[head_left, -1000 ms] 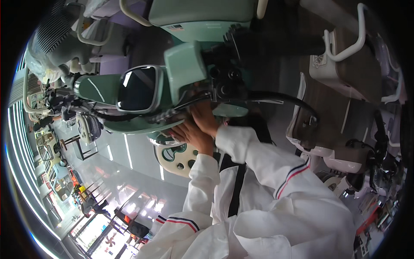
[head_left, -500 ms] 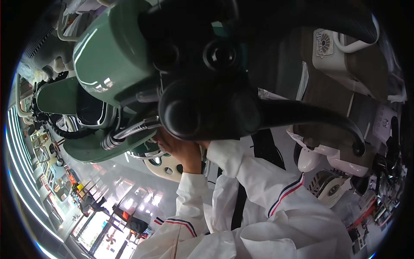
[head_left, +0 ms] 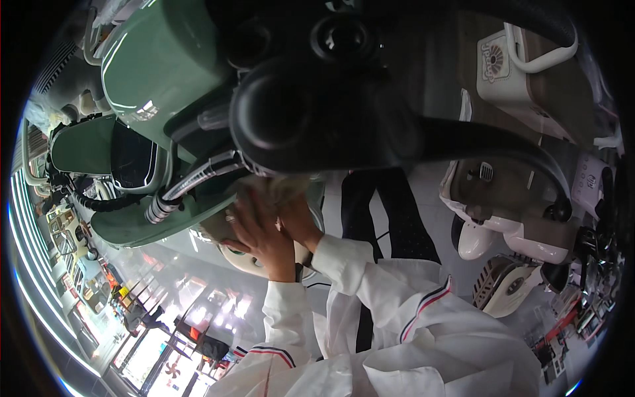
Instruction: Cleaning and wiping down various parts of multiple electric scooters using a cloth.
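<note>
Both my hands meet low behind the black handlebar housing (head_left: 278, 106) of a green scooter, close to its green lower panel (head_left: 132, 223). My left hand (head_left: 264, 239), with a ring on it, has its fingers stretched and spread. Beside it my right hand (head_left: 299, 220) reaches in, its fingers partly hidden and smeared by motion. A blurred brownish patch lies at the fingertips; I cannot tell what it is. Below the hands part of a cream panel (head_left: 253, 266) shows. A silver metal tube (head_left: 198, 177) runs next to them, and a long black lever (head_left: 489, 142) curves away to the right.
A rounded green scooter cover (head_left: 155, 73) fills the upper left. On the right stand a white and brown box with a handle (head_left: 503, 86) and a pale scooter (head_left: 506, 238). Farther left are another small vehicle (head_left: 66, 225) and bright windows (head_left: 145, 347).
My hands have come further out from beneath the black housing, and the left fingers now show spread. The handlebar housing sits higher in view, and dark trouser legs show more.
</note>
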{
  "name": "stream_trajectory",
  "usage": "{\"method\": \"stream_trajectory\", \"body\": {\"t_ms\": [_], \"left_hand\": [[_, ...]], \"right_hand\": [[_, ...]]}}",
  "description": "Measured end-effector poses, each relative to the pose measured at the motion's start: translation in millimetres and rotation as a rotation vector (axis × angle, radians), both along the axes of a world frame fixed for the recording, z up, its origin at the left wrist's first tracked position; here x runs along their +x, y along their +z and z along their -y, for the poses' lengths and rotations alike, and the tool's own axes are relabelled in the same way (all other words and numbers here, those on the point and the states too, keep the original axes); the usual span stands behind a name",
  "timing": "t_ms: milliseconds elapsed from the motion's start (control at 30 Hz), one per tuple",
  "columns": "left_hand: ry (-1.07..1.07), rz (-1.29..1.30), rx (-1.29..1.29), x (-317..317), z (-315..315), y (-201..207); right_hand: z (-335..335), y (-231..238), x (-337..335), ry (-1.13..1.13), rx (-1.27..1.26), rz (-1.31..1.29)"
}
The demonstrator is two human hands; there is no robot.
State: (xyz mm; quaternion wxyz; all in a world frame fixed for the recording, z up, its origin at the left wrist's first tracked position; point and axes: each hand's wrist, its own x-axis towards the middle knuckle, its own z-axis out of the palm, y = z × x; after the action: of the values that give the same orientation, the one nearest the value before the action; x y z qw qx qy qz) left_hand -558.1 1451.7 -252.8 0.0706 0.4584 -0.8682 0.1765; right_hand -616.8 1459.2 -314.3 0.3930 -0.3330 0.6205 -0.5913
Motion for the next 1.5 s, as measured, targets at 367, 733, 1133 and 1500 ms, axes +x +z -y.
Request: {"method": "stream_trajectory", "body": {"t_ms": [367,733,1133,1500], "left_hand": [[-0.106,0.104,-0.111,-47.3,4.7,-17.0],[-0.212,0.163,0.476,-113.9,-25.5,-136.5],[-0.163,0.009,0.449,-124.4,-14.9,-130.7],[-0.019,0.107,0.360,-106.8,-25.2,-150.8]], "right_hand": [[18.7,-25.9,-43.1,-0.517,-0.087,-0.114],[-83.1,-151.8,-105.9,-0.520,0.320,-0.505],[-74.3,-108.3,-122.3,-0.302,0.336,-0.548],[-43.8,-109.8,-137.2,0.292,0.345,-0.455]]}}
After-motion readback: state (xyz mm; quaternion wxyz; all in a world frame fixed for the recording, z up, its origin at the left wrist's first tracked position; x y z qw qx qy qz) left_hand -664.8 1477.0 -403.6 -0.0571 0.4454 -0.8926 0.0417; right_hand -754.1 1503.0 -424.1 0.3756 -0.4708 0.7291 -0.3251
